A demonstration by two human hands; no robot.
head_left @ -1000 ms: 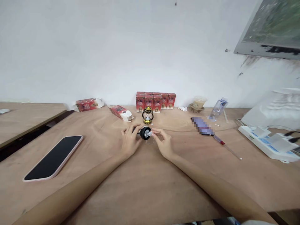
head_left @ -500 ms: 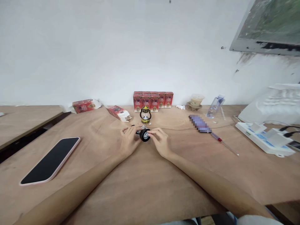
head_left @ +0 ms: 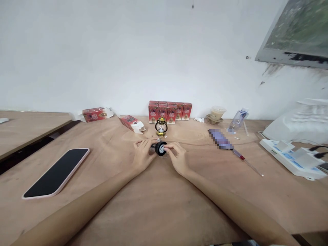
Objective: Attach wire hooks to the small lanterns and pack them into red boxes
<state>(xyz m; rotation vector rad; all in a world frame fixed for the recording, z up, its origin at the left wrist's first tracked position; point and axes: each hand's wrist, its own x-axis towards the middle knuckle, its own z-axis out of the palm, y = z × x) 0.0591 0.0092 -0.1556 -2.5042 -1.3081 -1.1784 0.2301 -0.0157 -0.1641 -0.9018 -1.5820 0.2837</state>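
My left hand (head_left: 144, 153) is closed around what looks like a small black lantern (head_left: 159, 149), lying on its side with its round base turned toward my right hand. The base has a black rim and a pale inner face. My right hand (head_left: 178, 155) is closed in a pinch, thumb and fingertips touching that pale face; anything between them is too small to make out. Just behind stands an upright black-and-gold lantern (head_left: 161, 127) with a clear middle. Small pale bits (head_left: 159, 139) lie between the two.
Several red boxes (head_left: 163, 112) stand by the wall, with opened boxes (head_left: 132, 123) to their left. A phone (head_left: 57, 172) lies at left. At right are a drink cup (head_left: 216, 113), a bottle (head_left: 238, 120), a pixelated purple item (head_left: 220, 139), a screwdriver (head_left: 247, 162) and a power strip (head_left: 289, 159).
The view has shifted slightly, so everything sits a little further right. The black lantern's base has turned a bit, and my right fingertips stay on its pale face.
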